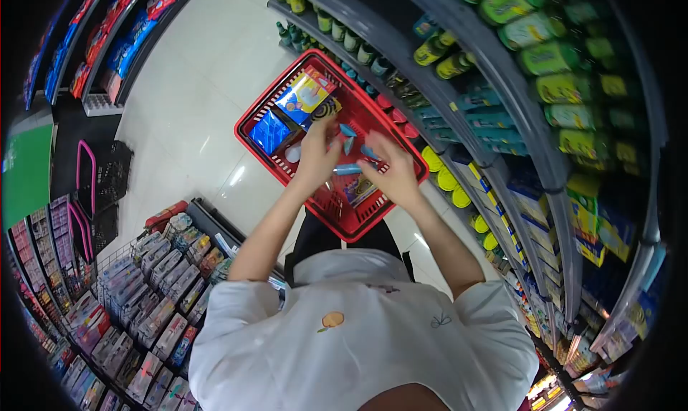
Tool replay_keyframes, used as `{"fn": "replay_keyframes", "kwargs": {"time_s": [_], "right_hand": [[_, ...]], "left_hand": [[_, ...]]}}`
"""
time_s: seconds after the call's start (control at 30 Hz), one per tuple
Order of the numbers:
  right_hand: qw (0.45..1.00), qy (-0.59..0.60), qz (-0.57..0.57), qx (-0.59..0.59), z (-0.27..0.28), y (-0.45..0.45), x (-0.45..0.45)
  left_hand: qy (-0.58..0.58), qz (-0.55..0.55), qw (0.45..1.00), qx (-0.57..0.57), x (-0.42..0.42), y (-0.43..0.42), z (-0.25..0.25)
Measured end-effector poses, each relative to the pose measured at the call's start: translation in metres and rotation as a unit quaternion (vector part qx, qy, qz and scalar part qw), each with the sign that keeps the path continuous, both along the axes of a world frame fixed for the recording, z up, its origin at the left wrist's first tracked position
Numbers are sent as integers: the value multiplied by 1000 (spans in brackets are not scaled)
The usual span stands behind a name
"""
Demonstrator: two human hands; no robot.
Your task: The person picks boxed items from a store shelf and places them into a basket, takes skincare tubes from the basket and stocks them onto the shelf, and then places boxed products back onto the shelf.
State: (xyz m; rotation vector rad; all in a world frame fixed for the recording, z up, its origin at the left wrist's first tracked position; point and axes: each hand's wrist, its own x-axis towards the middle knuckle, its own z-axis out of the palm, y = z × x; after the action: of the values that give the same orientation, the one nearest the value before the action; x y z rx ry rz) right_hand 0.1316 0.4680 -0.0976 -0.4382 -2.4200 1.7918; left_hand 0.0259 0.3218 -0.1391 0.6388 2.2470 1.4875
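A red shopping basket (247, 128) is in front of my body, and both my hands are over its inside. My left hand (320, 151) has its thumb apart from its fingers, beside small blue-and-white items (347, 131) and a dark coil-patterned pack (325, 110). Blurred at the fingertips, my right hand (393, 169) has thumb and fingers spread, with a bluish thing partly hidden behind them. Near its thumb lies a light-blue tube-shaped item (347, 169). A yellow-and-blue box (301, 96) and a shiny blue pack (269, 131) fill the basket's far left side.
Shelves of green bottles (530, 31) curve along the right, with yellow round items (446, 178) lower down. A rack of hanging packets (158, 268) stands at lower left, near black baskets with pink handles (86, 167). Pale floor tiles (193, 103) run between.
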Motion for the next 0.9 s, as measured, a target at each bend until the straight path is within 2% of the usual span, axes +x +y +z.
{"fn": "replay_keyframes", "kwargs": {"time_s": [0.03,0.1,0.17,0.23,0.27,0.37,0.4,0.5,0.63,0.7,0.73,0.77,0.83,0.9], "right_hand": [[996,-78,2,-50,-39,-10,9],[991,-124,3,-52,-132,-38,32],[983,-157,-29,-91,-186,-66,36],[979,-187,-72,-24,-251,-89,38],[972,-225,-69,2,-268,-93,31],[954,-287,-80,25,-300,-98,17],[951,-295,-84,30,-307,-98,9],[955,-253,-146,42,-320,-109,-11],[942,-247,-225,7,-312,-126,-21],[941,-269,-207,-15,-288,-124,-18],[956,-224,-183,54,-278,-127,-9],[965,-186,-172,65,-268,-127,-1],[978,-105,-154,91,-218,-119,8],[984,-77,-115,115,-159,-105,16]], "left_hand": [[-29,37,998,-30,3,-14,-43],[-76,50,992,-87,5,-29,-107],[-98,75,985,-117,16,-38,-164],[-85,112,984,-113,17,-31,-211],[-97,141,982,-78,18,-23,-217],[-97,54,986,-122,3,-13,-227],[-152,16,977,-146,-2,-16,-239],[-183,-75,966,-169,-14,-21,-262],[-170,-51,954,-240,-7,-20,-246],[-136,-49,964,-224,0,-28,-218],[-114,-44,970,-211,2,-31,-200],[-118,-34,972,-200,5,-34,-179],[-124,-18,977,-172,11,-41,-118],[-122,-45,977,-171,14,-41,-46]]}}
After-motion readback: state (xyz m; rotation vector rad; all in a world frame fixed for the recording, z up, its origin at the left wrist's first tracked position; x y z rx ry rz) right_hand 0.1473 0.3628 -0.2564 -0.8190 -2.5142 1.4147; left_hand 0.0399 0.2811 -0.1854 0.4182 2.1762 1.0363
